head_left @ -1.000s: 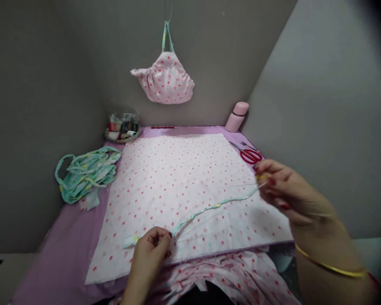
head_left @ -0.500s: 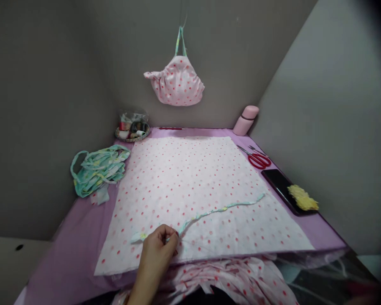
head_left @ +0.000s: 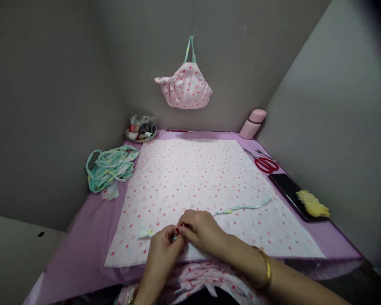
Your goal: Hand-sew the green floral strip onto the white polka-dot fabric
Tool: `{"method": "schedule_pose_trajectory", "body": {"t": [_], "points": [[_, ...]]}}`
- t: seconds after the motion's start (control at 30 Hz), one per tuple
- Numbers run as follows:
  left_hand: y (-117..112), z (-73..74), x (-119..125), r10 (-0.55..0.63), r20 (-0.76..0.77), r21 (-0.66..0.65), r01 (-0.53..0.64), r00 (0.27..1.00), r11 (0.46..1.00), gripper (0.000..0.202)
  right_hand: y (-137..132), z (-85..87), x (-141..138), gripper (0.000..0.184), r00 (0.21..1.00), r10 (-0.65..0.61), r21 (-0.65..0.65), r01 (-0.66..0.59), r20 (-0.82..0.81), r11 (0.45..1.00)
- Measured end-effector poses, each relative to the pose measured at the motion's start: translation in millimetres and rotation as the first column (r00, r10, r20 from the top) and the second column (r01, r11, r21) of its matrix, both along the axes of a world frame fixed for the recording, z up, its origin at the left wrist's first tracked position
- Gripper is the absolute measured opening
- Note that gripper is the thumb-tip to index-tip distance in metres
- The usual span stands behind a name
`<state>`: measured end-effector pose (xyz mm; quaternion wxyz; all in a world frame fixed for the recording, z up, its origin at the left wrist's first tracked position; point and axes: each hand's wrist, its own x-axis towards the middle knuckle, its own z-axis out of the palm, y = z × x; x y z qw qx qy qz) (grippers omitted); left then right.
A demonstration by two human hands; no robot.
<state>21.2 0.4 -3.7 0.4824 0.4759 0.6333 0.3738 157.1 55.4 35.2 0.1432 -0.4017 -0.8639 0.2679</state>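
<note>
A thin mint-green fabric strip (head_left: 241, 208) lies across the pink dotted cloth (head_left: 197, 182) spread on the purple table. My left hand (head_left: 162, 245) pinches the strip near its left end, fingers closed. My right hand (head_left: 200, 228) is right beside it, fingers bent and pressed on the same stretch of strip; both sets of fingertips meet at the cloth's front part. A gold bangle (head_left: 264, 267) sits on my right wrist. Whether a needle is held I cannot make out.
A pile of mint strips (head_left: 111, 167) lies at the left. A basket of thread spools (head_left: 141, 130) and a pink bottle (head_left: 252, 123) stand at the back. Red scissors (head_left: 266, 163), a black phone (head_left: 288, 188) and a yellow tuft (head_left: 313, 204) are at the right. A dotted pouch (head_left: 186, 87) hangs on the wall.
My right hand left the view from the strip's right end, then came back down beside my left hand. The camera view shifted left a little.
</note>
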Motion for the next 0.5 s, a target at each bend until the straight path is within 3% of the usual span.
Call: {"method": "schedule_pose_trajectory", "body": {"t": [0.1, 0.13, 0.2, 0.3, 0.4, 0.5], "points": [[1.6, -0.3, -0.3, -0.004, 0.01, 0.002, 0.004, 1.0, 1.0, 0.017, 0.3, -3.2, -3.2, 0.012, 0.998, 0.056, 0.052, -0.054, -0.027, 0.997], [2.4, 0.3, -0.1, -0.011, 0.022, -0.003, 0.011, 1.0, 1.0, 0.017, 2.2, -2.0, -3.0, 0.012, 0.993, 0.033, 0.012, -0.032, -0.111, 0.999], [3.8, 2.2, 0.4, -0.033, 0.049, -0.02, 0.034, 0.998, 0.999, 0.014, 10.4, -0.2, -3.1, 0.014, 0.934, -0.139, -0.184, 0.081, -0.33, 0.98], [4.6, 4.3, 0.6, -0.06, 0.067, -0.044, 0.063, 0.996, 0.997, 0.012, 36.7, 0.0, -1.9, 0.022, 0.758, -0.465, -0.503, 0.21, -0.457, 0.838], [3.9, 4.6, -0.3, -0.068, 0.067, -0.052, 0.072, 0.995, 0.996, 0.012, 76.2, 8.6, 11.4, 0.03, 0.67, -0.595, -0.617, 0.252, -0.444, 0.745], [3.2, 4.1, -1.9, -0.082, 0.064, -0.052, 0.086, 0.995, 0.995, 0.011, 114.8, 33.0, 39.7, 0.021, 0.569, -0.678, -0.662, 0.284, -0.466, 0.694]]}}
